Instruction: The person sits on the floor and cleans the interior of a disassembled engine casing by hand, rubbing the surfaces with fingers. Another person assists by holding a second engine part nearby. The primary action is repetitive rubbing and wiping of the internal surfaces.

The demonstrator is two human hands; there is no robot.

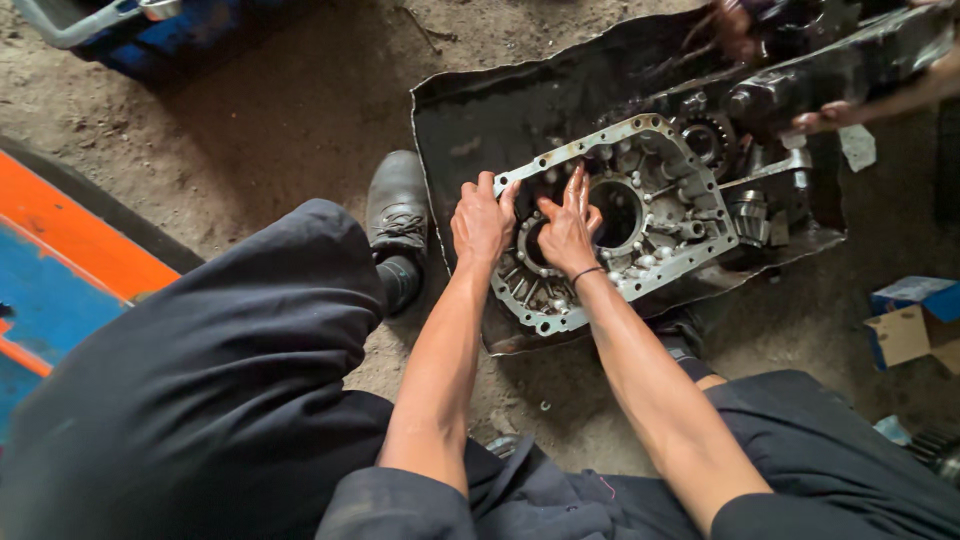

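Note:
A grey metal gearbox housing [668, 232] with a bolted flange rim lies on a black oily sheet [480, 120] on the dirt floor. My left hand [481, 222] grips the housing's left edge, fingers curled over the rim. Pressed flat beside it, my right hand [567, 228] rests on the inside of the housing, fingers pointing up beside a large round bore [618, 212]. A dark band circles my right wrist. What lies under my palms is hidden.
Another person's hand [826, 118] reaches in at the top right near dark gears [708, 140] and a black casing. My black shoe [397, 215] stands left of the sheet. An orange and blue panel [60, 260] lies at left; a cardboard box [915, 325] sits at right.

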